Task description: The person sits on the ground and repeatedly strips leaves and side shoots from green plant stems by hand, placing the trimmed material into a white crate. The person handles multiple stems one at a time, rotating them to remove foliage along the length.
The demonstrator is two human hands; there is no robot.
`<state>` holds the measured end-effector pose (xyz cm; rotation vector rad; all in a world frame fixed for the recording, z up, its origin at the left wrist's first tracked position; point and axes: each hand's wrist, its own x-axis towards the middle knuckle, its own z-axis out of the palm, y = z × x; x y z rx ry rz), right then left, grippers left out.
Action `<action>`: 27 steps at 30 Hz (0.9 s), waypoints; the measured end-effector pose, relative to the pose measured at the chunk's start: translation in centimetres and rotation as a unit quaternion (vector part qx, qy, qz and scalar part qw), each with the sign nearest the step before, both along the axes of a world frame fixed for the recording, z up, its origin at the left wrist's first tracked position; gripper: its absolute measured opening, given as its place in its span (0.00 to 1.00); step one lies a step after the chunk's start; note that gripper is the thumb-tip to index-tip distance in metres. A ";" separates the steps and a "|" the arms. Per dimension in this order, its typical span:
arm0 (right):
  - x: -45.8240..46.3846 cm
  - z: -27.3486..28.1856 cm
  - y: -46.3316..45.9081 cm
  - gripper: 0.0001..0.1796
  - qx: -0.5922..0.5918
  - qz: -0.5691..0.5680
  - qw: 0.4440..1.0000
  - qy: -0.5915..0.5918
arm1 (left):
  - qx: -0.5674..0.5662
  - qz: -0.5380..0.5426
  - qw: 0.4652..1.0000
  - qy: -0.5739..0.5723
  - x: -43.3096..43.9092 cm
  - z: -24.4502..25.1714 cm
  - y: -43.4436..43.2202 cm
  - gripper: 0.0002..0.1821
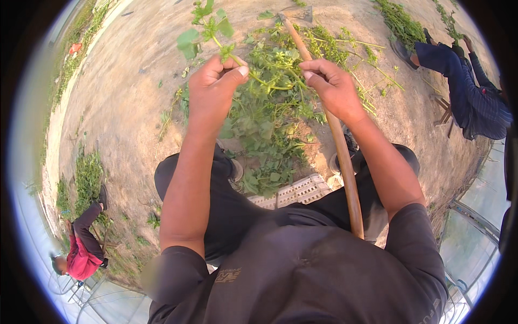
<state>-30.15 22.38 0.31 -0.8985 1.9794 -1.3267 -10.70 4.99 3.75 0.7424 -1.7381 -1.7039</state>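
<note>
My left hand [218, 83] pinches a green leafy plant stem [255, 77] between thumb and fingers; its leaves and seed clusters reach up past the hand. My right hand [334, 89] has its thumb and forefinger closed at a thin part of green stem, beside a hoe's wooden handle [340, 141]. The handle passes under that hand and slants down over my right thigh; the hoe's metal blade [301, 14] lies on the ground at the top. Below and between the hands is a pile of cut leafy plants [267, 133].
A slatted white plastic crate [297, 192] stands between my legs. At the left sits a person in a red top [83, 259] by a plant heap [88, 174]. Another person in dark clothes [469, 81] sits at the right near more plants [400, 22]. Metal framing [475, 220] is behind.
</note>
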 end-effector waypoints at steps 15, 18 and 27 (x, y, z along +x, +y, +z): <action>2.7 2.4 -1.3 0.11 -0.159 0.134 0.973 0.096 | -0.055 -0.128 0.990 -0.020 0.0 0.5 1.5 0.08; 2.5 2.4 -1.3 0.10 -0.172 0.137 0.968 0.125 | -0.069 -0.138 0.987 -0.036 0.0 0.8 1.6 0.05; 2.5 2.7 -1.0 0.07 -0.208 0.140 0.943 0.216 | -0.045 -0.137 0.989 -0.020 -0.3 0.7 2.1 0.09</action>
